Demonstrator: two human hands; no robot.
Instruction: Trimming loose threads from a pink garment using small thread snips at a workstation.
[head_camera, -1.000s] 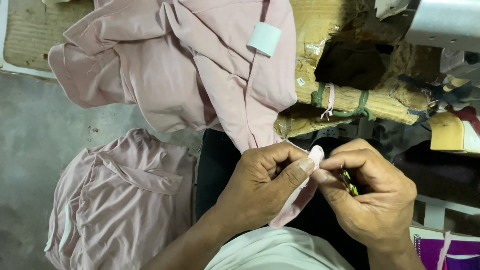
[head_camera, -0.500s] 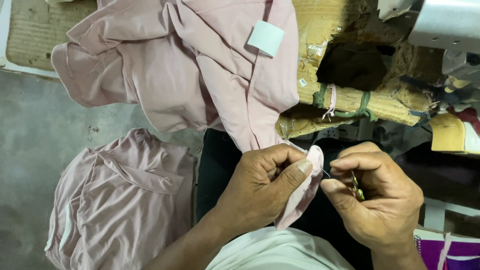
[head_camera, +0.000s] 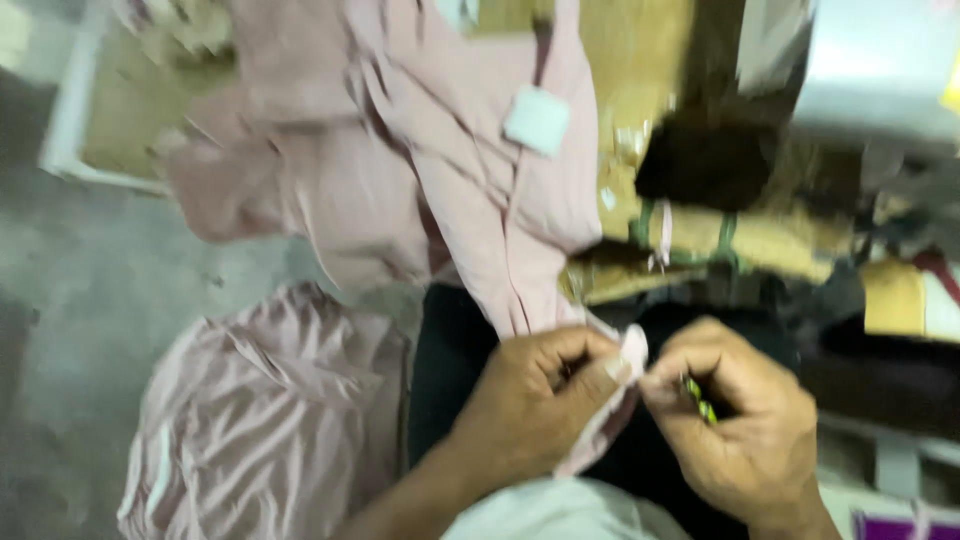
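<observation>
We count two pink garments: draped garment (head_camera: 470, 200), floor pile (head_camera: 270, 420) | left hand (head_camera: 535, 400) pinches its strip | right hand (head_camera: 745, 430) closed round small green-yellow tool (head_camera: 700, 405).

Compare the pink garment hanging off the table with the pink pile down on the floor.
The hanging pink garment drapes from the table down to the hands; the pink pile lies bunched on the floor. The hanging garment bears a pale square label; no label shows on the pile. The left hand pinches the garment's edge beside the right hand; neither touches the pile. Both look the same dusty pink cloth.
</observation>
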